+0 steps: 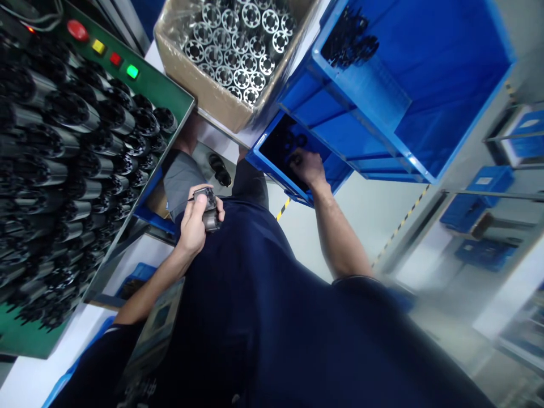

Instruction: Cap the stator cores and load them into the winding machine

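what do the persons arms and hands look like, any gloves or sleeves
The arms come out of short dark navy sleeves, the left sleeve and the right sleeve, which match the navy top. The left hand and right hand are bare, with no gloves, and neither wrist shows a watch or band.

A cardboard box [204,96] of metal discs [240,51] stands between metal cylinders [76,153] and plastic crates [340,73].

Materials: metal, plastic, cardboard, cloth

Bright aluminium extrusions [238,48] in a matt cardboard box [199,96]; blue plastic bin [408,96], smooth and glossy; held metal part [210,218], satin finish; shirt [238,294], matt cloth.
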A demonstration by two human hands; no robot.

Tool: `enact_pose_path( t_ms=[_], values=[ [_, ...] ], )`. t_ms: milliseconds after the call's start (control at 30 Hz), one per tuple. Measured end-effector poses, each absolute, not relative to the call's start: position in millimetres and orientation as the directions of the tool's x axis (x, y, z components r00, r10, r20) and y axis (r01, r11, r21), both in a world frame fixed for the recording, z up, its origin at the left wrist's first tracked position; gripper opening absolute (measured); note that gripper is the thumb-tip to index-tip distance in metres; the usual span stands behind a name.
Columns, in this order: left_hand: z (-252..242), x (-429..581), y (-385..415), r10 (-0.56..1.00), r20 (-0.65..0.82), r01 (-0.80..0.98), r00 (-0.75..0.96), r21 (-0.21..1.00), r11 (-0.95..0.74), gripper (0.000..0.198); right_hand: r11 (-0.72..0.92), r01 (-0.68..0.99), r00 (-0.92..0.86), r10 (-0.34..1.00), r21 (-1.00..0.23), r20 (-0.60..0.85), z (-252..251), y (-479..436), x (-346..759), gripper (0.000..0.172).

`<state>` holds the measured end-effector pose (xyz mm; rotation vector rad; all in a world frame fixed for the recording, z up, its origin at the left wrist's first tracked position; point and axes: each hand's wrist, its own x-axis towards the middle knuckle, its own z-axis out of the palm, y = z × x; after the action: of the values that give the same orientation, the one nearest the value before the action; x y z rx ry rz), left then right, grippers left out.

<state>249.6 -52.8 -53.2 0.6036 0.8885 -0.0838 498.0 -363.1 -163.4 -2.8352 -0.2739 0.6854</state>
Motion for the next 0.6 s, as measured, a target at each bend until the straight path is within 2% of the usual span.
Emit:
enact_pose_path(
  t_ms=[100,167,267,433,500,600],
  values=[
    [-52,250,-46,0.181,-0.665,0.29,0.724,0.533,0.795,0.051,-0.96,0.117,0.875,0.221,-0.256,-0.43,-164,-365,494,0.045],
    [-51,252,-42,0.159,-0.613,0.297,0.774,0.573,0.763,0.062,-0.959,0.106,0.871,0.216,-0.262,-0.44,-167,-365,494,0.043],
    [-47,254,-39,0.136,-0.59,0.307,0.796,0.587,0.749,0.059,-0.953,0.1,0.854,0.23,-0.287,-0.467,-172,-363,497,0.037],
    [-39,250,-43,0.076,-0.549,0.293,0.832,0.551,0.781,0.032,-0.915,0.104,0.866,0.277,-0.391,-0.416,-166,-360,500,0.036],
    [-39,245,-43,0.05,-0.54,0.298,0.84,0.537,0.789,0.034,-0.893,0.085,0.899,0.26,-0.441,-0.353,-158,-363,496,0.038],
    [-45,238,-44,0.053,-0.515,0.274,0.855,0.537,0.798,0.05,-0.85,0.042,0.943,0.207,-0.525,-0.261,-145,-369,483,0.031]
  ],
)
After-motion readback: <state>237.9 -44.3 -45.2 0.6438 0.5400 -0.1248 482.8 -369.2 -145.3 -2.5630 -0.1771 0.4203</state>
